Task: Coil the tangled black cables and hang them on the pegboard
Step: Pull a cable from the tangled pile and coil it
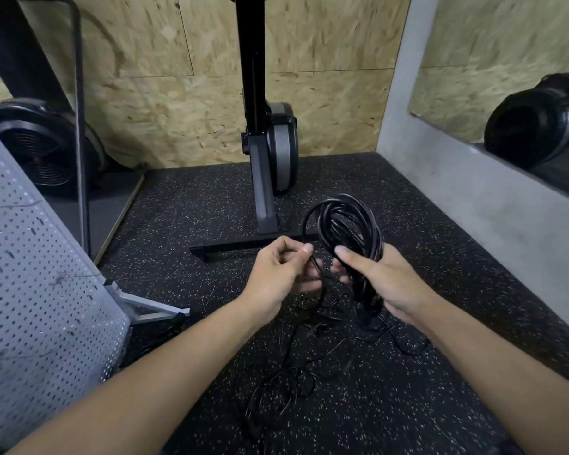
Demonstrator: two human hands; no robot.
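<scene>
Now: a black cable held as a coil, with more cable tangled on the floor below.

On my remote feed the right hand [386,284] grips a coil of black cable [345,221], fingers curled round the lower part of the bundle and thumb laid across its front. The coil is held upright, clear of the floor. The left hand [276,274] pinches a single strand [316,262] between thumb and forefinger, just beside the coil. I can follow this strand up into the coil's outer loop and down towards the loose cables [286,382], which lie tangled on the speckled rubber floor [408,405] beneath both forearms. The grey pegboard [30,290] stands at the left edge, well apart from the hands. Beyond the coil, an exercise machine [263,152] stands against a chipboard wall [165,103].
</scene>
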